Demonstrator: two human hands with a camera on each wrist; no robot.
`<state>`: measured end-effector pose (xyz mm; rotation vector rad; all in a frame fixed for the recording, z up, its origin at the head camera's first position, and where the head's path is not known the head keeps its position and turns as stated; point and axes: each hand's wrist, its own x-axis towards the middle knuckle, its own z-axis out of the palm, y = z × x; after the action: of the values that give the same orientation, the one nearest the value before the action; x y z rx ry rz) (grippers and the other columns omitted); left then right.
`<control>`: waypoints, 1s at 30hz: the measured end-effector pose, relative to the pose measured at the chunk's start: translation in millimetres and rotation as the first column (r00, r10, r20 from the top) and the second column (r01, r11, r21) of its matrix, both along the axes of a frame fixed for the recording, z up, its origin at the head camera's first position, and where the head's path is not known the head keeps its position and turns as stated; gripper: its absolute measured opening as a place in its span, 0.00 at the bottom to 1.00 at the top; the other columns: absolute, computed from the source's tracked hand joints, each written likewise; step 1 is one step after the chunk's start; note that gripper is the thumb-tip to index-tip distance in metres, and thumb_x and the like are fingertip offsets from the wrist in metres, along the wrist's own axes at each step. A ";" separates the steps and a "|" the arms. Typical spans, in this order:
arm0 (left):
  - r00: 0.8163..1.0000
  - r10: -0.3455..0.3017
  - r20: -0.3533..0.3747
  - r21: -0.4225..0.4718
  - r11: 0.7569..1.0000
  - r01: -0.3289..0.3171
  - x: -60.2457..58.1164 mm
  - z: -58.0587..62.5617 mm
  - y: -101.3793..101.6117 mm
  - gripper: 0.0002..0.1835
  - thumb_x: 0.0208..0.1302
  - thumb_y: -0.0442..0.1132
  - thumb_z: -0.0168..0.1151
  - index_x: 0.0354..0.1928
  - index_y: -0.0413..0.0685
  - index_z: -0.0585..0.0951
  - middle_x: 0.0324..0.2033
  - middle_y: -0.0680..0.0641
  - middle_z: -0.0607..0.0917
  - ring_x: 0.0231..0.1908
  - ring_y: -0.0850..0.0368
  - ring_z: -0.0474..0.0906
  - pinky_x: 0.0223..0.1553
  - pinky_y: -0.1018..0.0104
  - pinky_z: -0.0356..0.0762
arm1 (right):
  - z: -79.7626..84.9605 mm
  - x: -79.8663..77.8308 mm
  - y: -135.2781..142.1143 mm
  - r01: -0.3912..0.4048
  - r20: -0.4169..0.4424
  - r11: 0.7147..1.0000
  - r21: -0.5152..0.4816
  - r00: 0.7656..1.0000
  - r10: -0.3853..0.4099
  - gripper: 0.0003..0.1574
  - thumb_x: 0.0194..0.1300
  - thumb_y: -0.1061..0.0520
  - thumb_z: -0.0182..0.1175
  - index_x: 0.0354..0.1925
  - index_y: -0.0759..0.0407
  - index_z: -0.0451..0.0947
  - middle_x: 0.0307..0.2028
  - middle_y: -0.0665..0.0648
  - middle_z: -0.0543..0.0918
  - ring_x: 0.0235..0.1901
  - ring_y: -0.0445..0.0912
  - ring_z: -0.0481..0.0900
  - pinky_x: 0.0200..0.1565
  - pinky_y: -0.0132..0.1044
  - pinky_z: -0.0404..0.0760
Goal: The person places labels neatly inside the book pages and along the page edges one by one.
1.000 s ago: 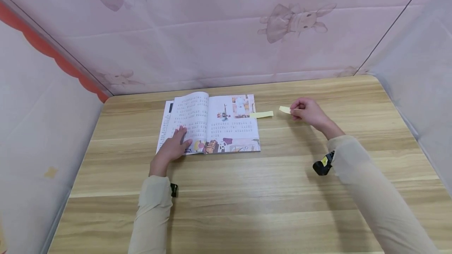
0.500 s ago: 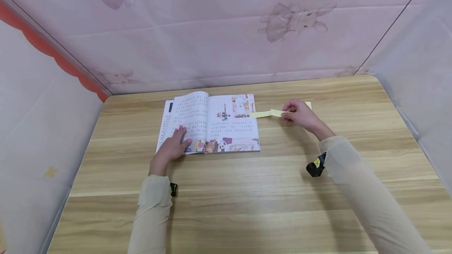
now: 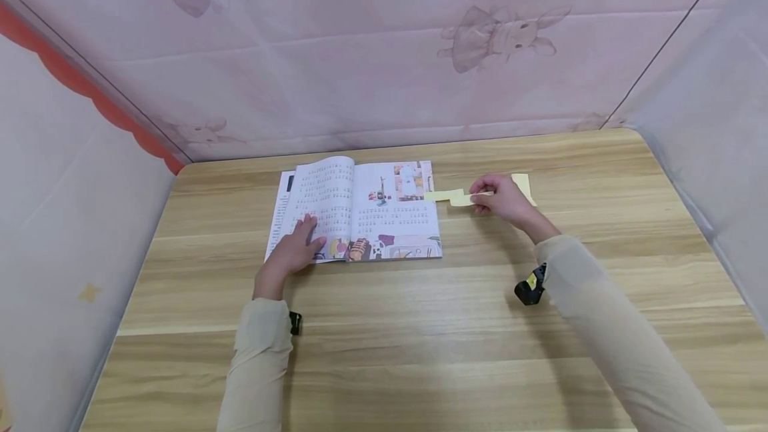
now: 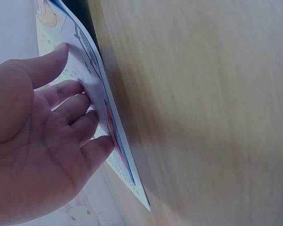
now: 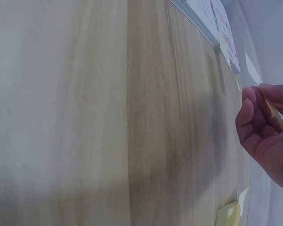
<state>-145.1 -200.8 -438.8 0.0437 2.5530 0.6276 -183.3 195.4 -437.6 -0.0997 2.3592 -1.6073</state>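
An open book [image 3: 390,217] with printed text and pictures lies on the table. My left hand [image 3: 293,249] rests on the lower part of its curved left page; in the left wrist view the fingertips [image 4: 105,143] touch the paper near its edge. One yellow sticky strip [image 3: 441,195] sticks out past the right page's edge. Just right of the book, my right hand [image 3: 503,200] pinches a second yellow strip [image 3: 461,201] between thumb and fingers. The free end of this strip overlaps the first one's outer end in the head view.
A pale yellow sticky-note pad [image 3: 523,187] lies right behind my right hand, partly hidden by it. The wooden table [image 3: 408,339] meets a pink rabbit-print wall covering [image 3: 360,85] at the back.
My right hand has moved left with its strip, bringing the strip to the one on the book and then slightly lower. The pad has come into view behind it. My left hand stays put.
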 end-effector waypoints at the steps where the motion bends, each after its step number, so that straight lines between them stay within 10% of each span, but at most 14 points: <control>1: 1.000 0.002 0.001 0.000 1.000 -0.002 0.2 -0.1 -0.1 0.33 0.71 0.49 0.41 0.71 0.43 0.45 0.70 0.43 0.39 0.68 0.44 0.33 0.65 0.47 0.39 | -0.1 0.0 -0.5 -0.003 -0.007 1.000 -0.004 1.000 0.003 0.09 0.61 0.72 0.54 0.41 0.77 0.70 0.36 0.72 0.76 0.25 0.49 0.79 0.32 0.40 0.82; 30: 1.000 -0.003 0.009 -0.013 1.000 0.004 -0.1 1.0 -0.7 0.33 0.71 0.49 0.40 0.71 0.44 0.45 0.70 0.43 0.39 0.68 0.44 0.33 0.65 0.47 0.39 | -2.4 -1.5 -27.8 -0.067 -0.007 0.993 0.094 0.998 0.068 0.04 0.60 0.68 0.55 0.35 0.70 0.75 0.40 0.64 0.76 0.34 0.54 0.78 0.36 0.37 0.81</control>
<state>-145.2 -201.5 -437.8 0.0407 2.5471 0.6087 -184.8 167.6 -440.0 -0.1672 2.4080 -1.4664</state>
